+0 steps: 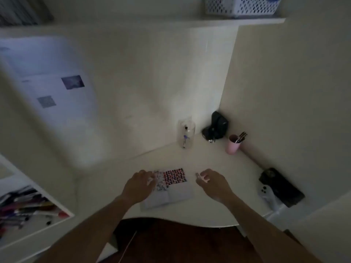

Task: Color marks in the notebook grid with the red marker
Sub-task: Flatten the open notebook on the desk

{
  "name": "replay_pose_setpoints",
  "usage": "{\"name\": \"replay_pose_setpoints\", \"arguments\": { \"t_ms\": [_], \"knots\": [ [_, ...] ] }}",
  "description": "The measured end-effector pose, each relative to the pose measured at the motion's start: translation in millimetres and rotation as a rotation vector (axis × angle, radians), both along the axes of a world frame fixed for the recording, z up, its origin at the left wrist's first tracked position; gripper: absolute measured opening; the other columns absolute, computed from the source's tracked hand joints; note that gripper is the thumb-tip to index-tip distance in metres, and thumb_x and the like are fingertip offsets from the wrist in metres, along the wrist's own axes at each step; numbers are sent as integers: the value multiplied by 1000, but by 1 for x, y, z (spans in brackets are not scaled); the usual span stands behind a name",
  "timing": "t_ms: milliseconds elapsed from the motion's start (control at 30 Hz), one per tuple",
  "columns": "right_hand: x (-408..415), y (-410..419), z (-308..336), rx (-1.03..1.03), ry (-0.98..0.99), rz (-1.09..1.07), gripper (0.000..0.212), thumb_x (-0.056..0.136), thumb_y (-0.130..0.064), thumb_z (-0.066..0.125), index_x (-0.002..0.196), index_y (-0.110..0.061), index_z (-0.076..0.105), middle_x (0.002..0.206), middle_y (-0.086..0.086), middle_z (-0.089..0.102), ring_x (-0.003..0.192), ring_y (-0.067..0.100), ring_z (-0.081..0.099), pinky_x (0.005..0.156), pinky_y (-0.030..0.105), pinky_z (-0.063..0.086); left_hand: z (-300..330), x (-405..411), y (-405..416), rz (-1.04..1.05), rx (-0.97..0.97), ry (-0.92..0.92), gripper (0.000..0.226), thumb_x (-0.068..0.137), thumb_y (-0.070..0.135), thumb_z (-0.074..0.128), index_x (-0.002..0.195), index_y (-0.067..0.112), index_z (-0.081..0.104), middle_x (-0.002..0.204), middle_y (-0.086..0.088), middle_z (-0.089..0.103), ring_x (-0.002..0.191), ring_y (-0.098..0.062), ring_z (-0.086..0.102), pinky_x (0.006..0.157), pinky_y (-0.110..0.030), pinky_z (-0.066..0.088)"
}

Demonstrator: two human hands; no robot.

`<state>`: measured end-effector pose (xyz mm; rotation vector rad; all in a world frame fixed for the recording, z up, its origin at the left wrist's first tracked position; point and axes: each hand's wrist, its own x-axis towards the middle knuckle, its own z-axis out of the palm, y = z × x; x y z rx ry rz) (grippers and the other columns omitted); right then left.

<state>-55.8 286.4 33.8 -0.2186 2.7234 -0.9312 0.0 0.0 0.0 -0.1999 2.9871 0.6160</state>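
Observation:
An open notebook point(178, 194) lies on the white desk point(218, 211) in dim light. The upper part of its right page carries a grid filled with red and dark marks point(174, 175). My left hand point(139, 184) rests palm down on the left page, fingers spread over its top. My right hand point(212, 182) hovers just right of the notebook, with a small pale object point(198, 175) pinched between its fingertips; blur hides whether it is a marker or a cap.
A clear jar with pens point(186, 134), a black device point(217, 126) and a pink cup of pens point(233, 144) stand in the far corner. A dark phone point(281, 186) and a white controller point(267, 193) lie at right. A tray of markers point(28, 207) sits at left.

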Motion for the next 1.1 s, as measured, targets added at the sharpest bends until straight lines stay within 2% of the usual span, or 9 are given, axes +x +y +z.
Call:
{"name": "replay_pose_setpoints", "arguments": {
  "t_ms": [67,167,333,467,567,700,800,900,1100],
  "knots": [
    [-6,-2,-12,-23,50,18,34,92,-41,63,118,-19,65,117,6,68,109,21,64,92,30,47,-13,-7,2,-6,-44,87,70,85,60,26,119,15,67,120,-12,66,109,-37,63,89,-43,54],
    [-12,-6,-34,-70,140,18,29,93,-38,62,118,-22,66,115,1,66,106,17,63,91,30,47,-46,-18,2,-62,-98,177,48,93,47,40,109,13,71,109,-11,71,95,-36,69,77,-42,57],
    [-25,-11,-116,-82,223,53,27,93,-37,61,116,-24,66,118,-5,65,110,14,61,96,31,48,-114,-34,9,-67,-77,363,38,98,42,46,114,17,69,116,-5,70,106,-26,65,84,-36,53],
    [-40,-19,-196,-30,245,91,31,95,-42,57,121,-26,64,124,-7,62,114,13,59,92,20,39,-181,-47,18,-117,-1,399,37,100,38,47,120,14,66,123,-7,66,114,-25,63,92,-33,53],
    [-46,-23,-239,3,266,93,33,95,-42,55,122,-26,63,125,-6,60,116,13,55,91,18,35,-219,-51,19,-136,15,406,37,100,37,49,123,13,64,126,-8,63,117,-26,61,96,-36,52],
    [-44,-21,-289,70,383,84,30,92,-37,54,113,-21,66,118,-1,62,112,19,54,97,24,36,-264,-47,22,-105,-55,481,40,98,38,53,124,10,65,129,-12,62,121,-31,58,102,-43,49],
    [-35,-25,-306,61,487,70,33,91,-34,52,117,-18,66,122,3,64,117,21,53,103,35,44,-275,-43,25,-80,-64,527,44,97,42,57,126,11,65,131,-11,62,123,-28,56,104,-41,47],
    [-33,-25,-310,89,551,83,35,92,-34,49,118,-17,66,122,4,65,117,23,54,103,37,46,-275,-42,27,-80,-89,555,48,96,48,57,125,11,65,129,-10,63,122,-28,57,103,-39,48],
    [-33,-24,-317,107,656,94,31,90,-32,49,109,-15,66,111,6,65,102,26,56,90,38,50,-277,-40,30,-52,-143,628,44,93,52,57,115,15,66,117,-7,67,111,-29,61,92,-41,51]
  ]
}}
